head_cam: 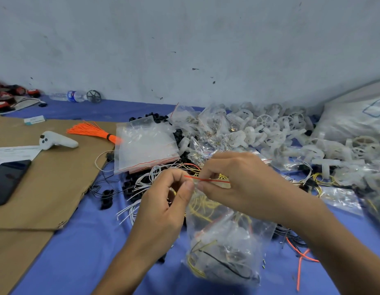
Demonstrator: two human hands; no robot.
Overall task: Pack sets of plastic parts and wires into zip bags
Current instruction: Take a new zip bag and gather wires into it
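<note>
Clear zip bag (223, 241) hangs nearest the lens: crinkled glossy film, bulging at the bottom with yellow and black wires and pale plastic parts. Its mouth, edged by a thin red zip strip (208, 179), is held up between 2 hands. Left hand (163, 207): thumb and forefinger curled, pinching the left end of the strip; other fingers folded. Right hand (238, 184): thumb and fingertips pinching the strip from the right side, knuckles up. Bag bottom rests on or just above the blue cloth (78, 252); cannot tell which. Behind the hands: a tangle of thin white wires (142, 188), small black parts (106, 199), then a flat stack of empty zip bags (144, 145), smooth and red-edged. Far right: a heap of white spoked plastic wheels (270, 126), matte. Left: a brown cardboard sheet (46, 177) carrying a dark phone (8, 179), a white rounded controller (57, 141) and a bundle of orange wires (93, 130) tied by a black band.
</note>
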